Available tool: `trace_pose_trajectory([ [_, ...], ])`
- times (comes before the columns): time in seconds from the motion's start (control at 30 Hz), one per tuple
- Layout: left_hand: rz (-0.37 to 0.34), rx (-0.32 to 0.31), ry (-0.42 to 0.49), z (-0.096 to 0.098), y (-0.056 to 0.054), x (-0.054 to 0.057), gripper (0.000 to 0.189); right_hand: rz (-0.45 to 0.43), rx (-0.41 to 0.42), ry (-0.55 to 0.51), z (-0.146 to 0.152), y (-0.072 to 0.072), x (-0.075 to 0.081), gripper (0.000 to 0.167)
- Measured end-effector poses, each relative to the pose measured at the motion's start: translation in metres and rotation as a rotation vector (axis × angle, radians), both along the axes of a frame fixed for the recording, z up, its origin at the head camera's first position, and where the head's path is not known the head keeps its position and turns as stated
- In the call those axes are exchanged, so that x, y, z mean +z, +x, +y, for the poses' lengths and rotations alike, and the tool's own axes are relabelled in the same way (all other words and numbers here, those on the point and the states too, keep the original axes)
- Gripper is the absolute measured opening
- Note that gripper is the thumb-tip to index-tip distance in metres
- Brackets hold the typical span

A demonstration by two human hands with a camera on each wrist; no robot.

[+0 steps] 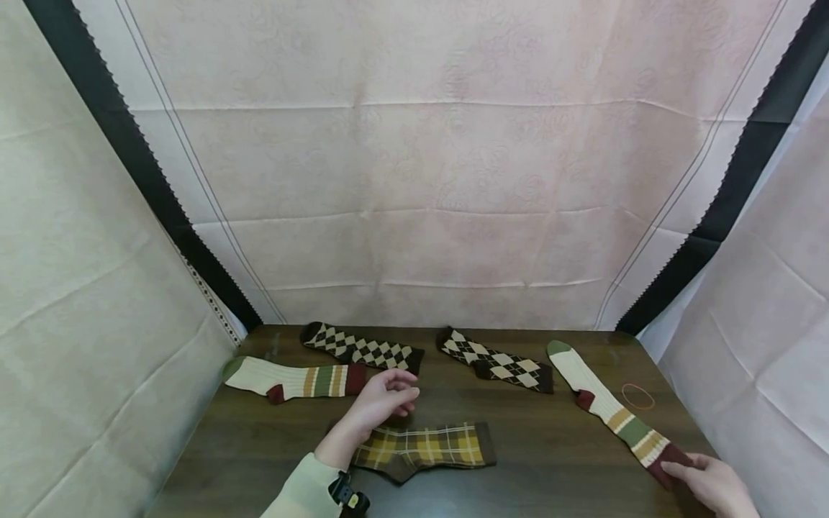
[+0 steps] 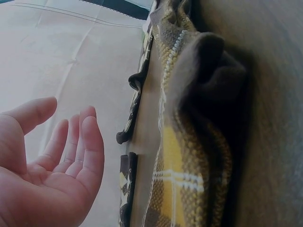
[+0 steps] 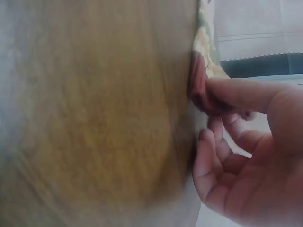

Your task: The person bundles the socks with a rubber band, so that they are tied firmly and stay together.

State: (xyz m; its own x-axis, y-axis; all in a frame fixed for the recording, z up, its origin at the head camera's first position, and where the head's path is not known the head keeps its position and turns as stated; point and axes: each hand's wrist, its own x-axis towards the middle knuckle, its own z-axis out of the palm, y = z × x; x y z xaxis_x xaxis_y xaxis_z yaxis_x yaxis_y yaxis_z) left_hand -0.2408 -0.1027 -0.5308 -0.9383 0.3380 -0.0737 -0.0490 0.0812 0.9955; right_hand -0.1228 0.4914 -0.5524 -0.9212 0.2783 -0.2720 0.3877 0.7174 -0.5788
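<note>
My right hand (image 1: 711,483) pinches the maroon cuff of a cream sock (image 1: 612,406) with green and mustard stripes at the table's right. In the right wrist view, thumb and fingers close on that maroon cuff (image 3: 201,87). Over the middle of the table hovers my left hand (image 1: 382,399), fingers loosely bent and holding nothing. A matching striped sock (image 1: 298,379) lies just left of it, its cuff end close to the hand. Nearer the front, a yellow-and-brown plaid sock (image 1: 440,446) lies partly behind the left wrist; it also looms large in the left wrist view.
Two black-and-cream argyle socks lie along the back, one left (image 1: 372,350) and one right (image 1: 499,361). A thin reddish ring (image 1: 638,396) is beside the right striped sock. Pale cloth walls (image 1: 440,180) rise around the brown wooden table (image 1: 518,489).
</note>
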Motion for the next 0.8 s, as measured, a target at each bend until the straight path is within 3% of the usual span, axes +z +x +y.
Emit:
trace_pose_trajectory([
  [0.27, -0.004, -0.021, 0.003, 0.010, 0.002, 0.001, 0.041, 0.026, -0.059, -0.459, -0.022, -0.018, 0.014, 0.063],
  [0.5, -0.016, -0.063, 0.015, 0.028, 0.006, 0.004, 0.036, 0.089, -0.115, -0.657, -0.038, -0.026, 0.019, 0.056],
  [0.63, -0.022, -0.076, 0.009, 0.038, 0.007, 0.005, 0.035, 0.065, -0.136, -0.700, -0.041, -0.023, 0.016, 0.053],
  [0.8, -0.038, -0.086, 0.004, 0.054, 0.010, 0.006, 0.034, 0.075, -0.071, -0.588, -0.047, -0.018, 0.023, 0.051],
])
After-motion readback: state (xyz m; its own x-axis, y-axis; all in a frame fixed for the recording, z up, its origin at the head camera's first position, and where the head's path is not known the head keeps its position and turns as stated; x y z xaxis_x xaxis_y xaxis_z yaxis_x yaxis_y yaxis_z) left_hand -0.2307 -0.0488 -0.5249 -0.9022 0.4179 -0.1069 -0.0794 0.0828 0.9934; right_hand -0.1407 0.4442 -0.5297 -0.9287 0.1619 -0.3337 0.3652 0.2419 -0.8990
